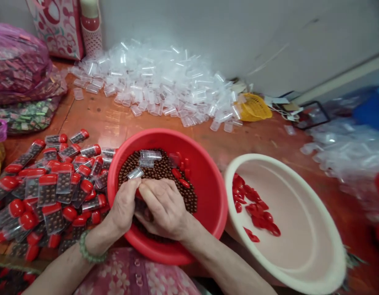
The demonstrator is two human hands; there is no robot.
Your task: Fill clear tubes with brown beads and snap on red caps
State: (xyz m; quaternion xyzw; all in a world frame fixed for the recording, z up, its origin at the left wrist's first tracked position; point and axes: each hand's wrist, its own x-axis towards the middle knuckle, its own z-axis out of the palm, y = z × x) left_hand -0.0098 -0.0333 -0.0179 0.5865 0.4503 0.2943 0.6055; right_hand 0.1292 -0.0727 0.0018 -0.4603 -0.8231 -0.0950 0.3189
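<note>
On the far left of the reddish-brown tabletop (92,112), a bulging purple plastic bag (20,67) of small packets sits above a bag of green packets (29,114), with a pink patterned bag (58,24) and a bottle (90,35) behind, against the grey wall (214,37). Nearer, red-capped containers (51,190) filled with brown balls lie in a loose heap, reaching up to the red basin (218,196). Over that basin the left hand (123,205), a bracelet (90,248) on its wrist, and the right hand (166,207) come together, each grip closed around 1 clear container (140,205) with red at its top, mostly hidden by the fingers. Beneath are brown balls (157,168), 3 clear tubes lying on top and several red caps (183,174) to their right. Along the wall spreads a broad pile of clear empty containers (158,86), ending at a yellow basket (254,107). To the right of the red basin stands a cream basin (337,250), tilted-looking in this view, with red caps gathered on its left side. At the far right, past a dark frame (317,114), more clear plastic pieces (340,151) lie blurred beside something blue (372,108).
</note>
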